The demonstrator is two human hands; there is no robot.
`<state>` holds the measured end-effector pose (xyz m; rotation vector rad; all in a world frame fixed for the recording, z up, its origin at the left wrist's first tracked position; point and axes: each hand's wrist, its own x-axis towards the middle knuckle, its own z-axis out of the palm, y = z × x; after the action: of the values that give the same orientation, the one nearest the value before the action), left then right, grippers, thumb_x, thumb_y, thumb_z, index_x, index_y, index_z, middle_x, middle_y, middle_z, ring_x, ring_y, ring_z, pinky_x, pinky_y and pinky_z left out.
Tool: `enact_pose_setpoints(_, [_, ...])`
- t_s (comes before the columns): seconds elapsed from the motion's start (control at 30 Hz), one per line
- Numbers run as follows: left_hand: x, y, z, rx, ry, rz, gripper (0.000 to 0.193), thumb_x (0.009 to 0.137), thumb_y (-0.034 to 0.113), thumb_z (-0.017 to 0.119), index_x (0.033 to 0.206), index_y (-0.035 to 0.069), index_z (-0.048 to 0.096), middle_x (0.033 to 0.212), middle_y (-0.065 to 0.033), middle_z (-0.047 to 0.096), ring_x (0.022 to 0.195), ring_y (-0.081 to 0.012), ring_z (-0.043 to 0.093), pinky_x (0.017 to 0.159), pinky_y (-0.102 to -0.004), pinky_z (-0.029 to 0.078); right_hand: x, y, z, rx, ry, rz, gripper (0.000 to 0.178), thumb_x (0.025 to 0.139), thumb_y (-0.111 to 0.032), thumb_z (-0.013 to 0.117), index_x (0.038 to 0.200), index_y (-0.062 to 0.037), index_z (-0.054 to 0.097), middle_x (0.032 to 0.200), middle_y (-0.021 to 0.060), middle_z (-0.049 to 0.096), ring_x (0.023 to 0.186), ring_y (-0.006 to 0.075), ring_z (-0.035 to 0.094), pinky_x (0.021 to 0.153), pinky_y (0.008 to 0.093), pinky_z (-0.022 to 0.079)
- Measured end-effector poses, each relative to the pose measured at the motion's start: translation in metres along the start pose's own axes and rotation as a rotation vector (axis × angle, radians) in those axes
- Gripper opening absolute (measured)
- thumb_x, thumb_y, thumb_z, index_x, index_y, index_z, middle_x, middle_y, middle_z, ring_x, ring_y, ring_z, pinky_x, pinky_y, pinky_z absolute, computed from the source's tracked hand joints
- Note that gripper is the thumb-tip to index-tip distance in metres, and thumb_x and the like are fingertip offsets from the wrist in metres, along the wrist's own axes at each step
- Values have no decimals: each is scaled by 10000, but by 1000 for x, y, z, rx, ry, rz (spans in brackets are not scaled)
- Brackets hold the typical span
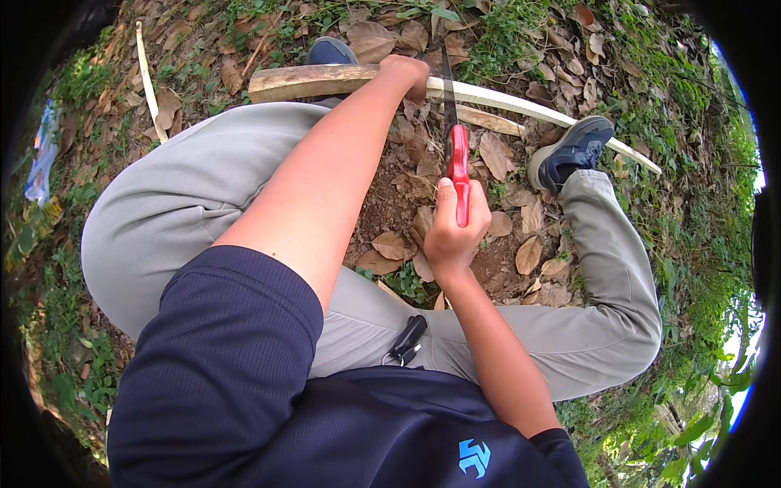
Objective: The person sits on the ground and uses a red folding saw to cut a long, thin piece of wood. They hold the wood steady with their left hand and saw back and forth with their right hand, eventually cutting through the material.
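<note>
My right hand [457, 232] is closed round the red handle of a hand saw [459, 154]. The saw's dark, narrow blade points away from me and crosses a long wooden pole [504, 101]. Whether its teeth have cut into the wood, I cannot tell. Just left of the blade, my left hand [405, 75] grips the pole, its fingers partly hidden behind the wood. The pole is thick and brownish at its left end and pale and thin toward the right. My right shoe [576, 148] rests on or against the thin part.
A shorter piece of wood [488, 119] lies just on the near side of the pole. My left shoe [330, 51] is beyond the thick end. Another pale stick [149, 77] and a bluish plastic bag [41, 154] lie at left. Dry leaves [529, 254] and low plants cover the soil.
</note>
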<state>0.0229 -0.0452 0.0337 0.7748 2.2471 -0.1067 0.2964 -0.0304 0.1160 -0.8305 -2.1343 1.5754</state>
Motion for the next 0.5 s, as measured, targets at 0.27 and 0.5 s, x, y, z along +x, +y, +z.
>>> enact_pose_setpoints(0.27, [-4,3,0,-1,38,30,324,777,305,794,977,51,769,859,-83,766,802,-234,742,737,-376,579,-14,-3,-32,132,-10,126,245,965,-98,618,759,-25,508,614,0,460,549,75,366,500,294,306])
enact_pose_setpoints(0.5, [-3,4,0,-2,-5,17,295,765,303,801,926,58,776,845,-74,764,794,-225,742,739,-370,579,41,-33,-20,259,-42,248,242,959,-134,606,752,-26,543,604,-16,495,514,65,416,484,277,325])
